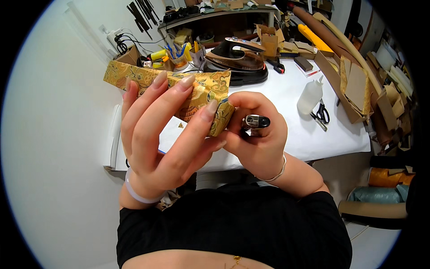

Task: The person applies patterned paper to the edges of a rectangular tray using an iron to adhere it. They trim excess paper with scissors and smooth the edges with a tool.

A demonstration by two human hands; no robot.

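A long box-like piece covered in gold brocade (218, 86) with a floral pattern is raised above the table. My left hand (154, 141) is closed around it, fingers spread along its near face and thumb by its right end. Against that right end, the thumb and forefinger of my right hand (268, 150) meet the edge. Tucked in the curl of my right hand is a small black-and-silver tool (257, 121); only its end shows, so its kind is unclear. A tiny gold scrap (181, 125) lies on the white tabletop (286, 134) below.
Behind the brocade piece stands a dark clothes iron (237, 58). To the right are a white squeeze bottle (310, 96), black-handled scissors (322, 114) and a cardboard box (354, 114) with brocade pieces. Pen cups (179, 62) stand at the back left.
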